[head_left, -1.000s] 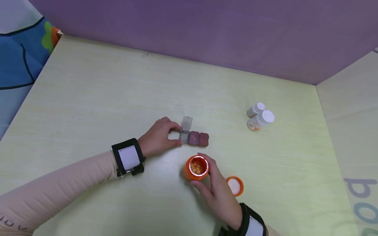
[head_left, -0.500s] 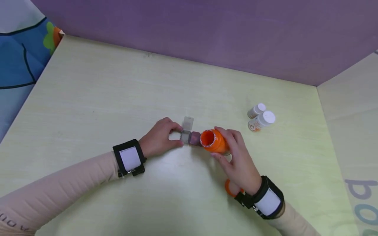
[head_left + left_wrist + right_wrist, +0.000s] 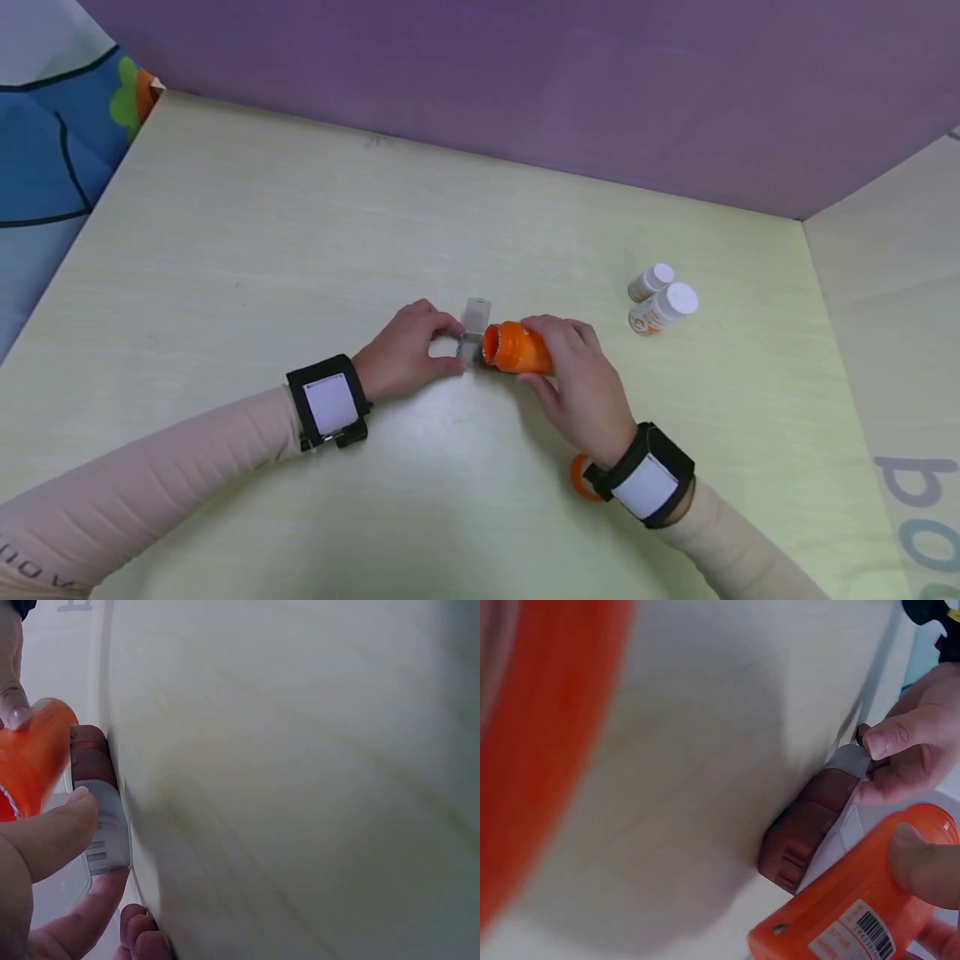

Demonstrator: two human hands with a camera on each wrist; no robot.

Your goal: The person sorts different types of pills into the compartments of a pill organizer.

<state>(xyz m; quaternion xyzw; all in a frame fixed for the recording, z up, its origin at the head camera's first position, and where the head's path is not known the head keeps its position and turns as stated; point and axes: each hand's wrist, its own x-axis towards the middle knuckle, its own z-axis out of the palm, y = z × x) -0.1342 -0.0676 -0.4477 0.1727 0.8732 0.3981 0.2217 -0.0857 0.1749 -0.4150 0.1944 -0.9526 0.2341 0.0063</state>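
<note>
A small pill box lies on the table, with one grey compartment (image 3: 470,351) and dark red ones (image 3: 91,754). The grey compartment's clear lid (image 3: 476,315) is flipped up at the back. My left hand (image 3: 408,352) pinches that end of the box between thumb and fingers. Tilted low over the box is an orange pill bottle (image 3: 522,348), gripped by my right hand (image 3: 588,390). Its uncapped mouth points left at the grey compartment, and its body hides most of the red ones in the head view. A barcode label (image 3: 855,934) shows on the bottle in the right wrist view.
An orange cap (image 3: 581,479) lies on the table, partly hidden under my right wrist. Two white bottles with white lids stand at the back right, a smaller one (image 3: 649,282) behind a larger one (image 3: 663,310). A purple panel (image 3: 487,83) borders the table's far side.
My right hand has lifted the orange bottle from near the front of the table, brought it over the pill box and tipped its mouth leftward. My left hand has stayed at the box.
</note>
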